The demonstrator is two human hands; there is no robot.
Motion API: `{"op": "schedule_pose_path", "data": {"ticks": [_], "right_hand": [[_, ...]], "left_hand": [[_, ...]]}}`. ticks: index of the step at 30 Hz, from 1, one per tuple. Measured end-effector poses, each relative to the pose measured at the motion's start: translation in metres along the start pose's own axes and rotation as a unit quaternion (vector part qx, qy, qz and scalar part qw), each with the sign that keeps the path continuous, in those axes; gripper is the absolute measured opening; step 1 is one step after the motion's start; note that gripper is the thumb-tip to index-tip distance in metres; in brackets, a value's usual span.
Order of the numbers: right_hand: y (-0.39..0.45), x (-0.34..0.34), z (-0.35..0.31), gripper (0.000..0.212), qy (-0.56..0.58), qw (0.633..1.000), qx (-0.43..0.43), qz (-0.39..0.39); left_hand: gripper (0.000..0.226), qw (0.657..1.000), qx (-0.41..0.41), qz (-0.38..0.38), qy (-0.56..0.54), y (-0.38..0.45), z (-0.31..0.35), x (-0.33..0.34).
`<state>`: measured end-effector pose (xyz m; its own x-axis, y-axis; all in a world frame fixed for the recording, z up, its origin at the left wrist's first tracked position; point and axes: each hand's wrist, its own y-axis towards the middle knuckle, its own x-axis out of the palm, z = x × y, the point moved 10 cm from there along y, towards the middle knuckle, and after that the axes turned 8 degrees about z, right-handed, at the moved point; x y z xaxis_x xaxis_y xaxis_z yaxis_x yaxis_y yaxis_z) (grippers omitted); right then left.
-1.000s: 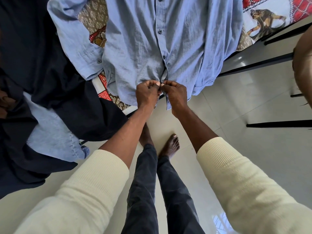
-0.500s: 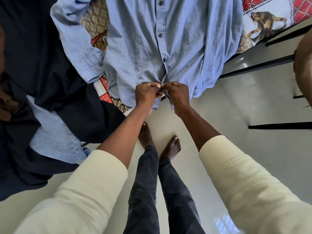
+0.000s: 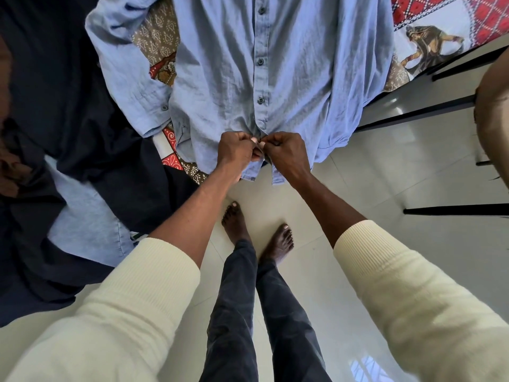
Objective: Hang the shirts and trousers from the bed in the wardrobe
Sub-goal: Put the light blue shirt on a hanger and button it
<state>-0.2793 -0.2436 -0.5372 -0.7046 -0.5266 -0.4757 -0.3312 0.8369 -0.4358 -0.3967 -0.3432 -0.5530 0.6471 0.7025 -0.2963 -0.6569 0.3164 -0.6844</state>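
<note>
Bed (image 3: 429, 26) holds blue shirt (image 3: 289, 78); both hands pinch its placket.

Both arms stretched out forward, cream sleeves pushed up to the forearms. Left hand (image 3: 236, 151) and right hand (image 3: 286, 154) meet knuckle to knuckle, fingers curled tight, each pinching the shirt (image 3: 275, 64) front at the hem.

Shirt (image 3: 275, 67) spread on bed (image 3: 429, 26), hem over bed edge. Both hands (image 3: 259, 146) meet at hem. Pile of garments (image 3: 68, 128) left of shirt. Feet (image 3: 256, 232) on floor (image 3: 385, 172) below hands.
</note>
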Motion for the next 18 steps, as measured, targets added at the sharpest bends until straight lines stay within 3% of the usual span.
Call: {"op": "schedule_pose_path", "data": {"ticks": [5,10,13,16,18], "right_hand": [[0.003,0.001,-0.007,0.022,-0.039,0.999,-0.022,-0.014],[0.002,-0.002,-0.014,0.009,-0.053,0.998,-0.016,0.006],[0.002,0.0,0.008,0.011,0.006,0.998,0.06,0.011],[-0.001,0.005,0.015,0.014,0.054,0.995,0.078,0.004],[-0.003,0.003,0.015,0.014,0.071,0.995,0.074,0.011]], "left_hand": [[0.021,0.984,0.119,0.023,0.13,-0.004,0.017,0.001],[0.009,0.962,0.186,0.033,0.199,-0.012,0.022,0.006],[0.006,0.983,0.123,0.035,0.134,-0.007,0.01,0.005],[0.01,1.0,0.006,0.0,-0.016,-0.008,-0.006,0.008],[0.016,0.997,-0.031,-0.032,-0.056,-0.01,-0.011,0.013]]}}
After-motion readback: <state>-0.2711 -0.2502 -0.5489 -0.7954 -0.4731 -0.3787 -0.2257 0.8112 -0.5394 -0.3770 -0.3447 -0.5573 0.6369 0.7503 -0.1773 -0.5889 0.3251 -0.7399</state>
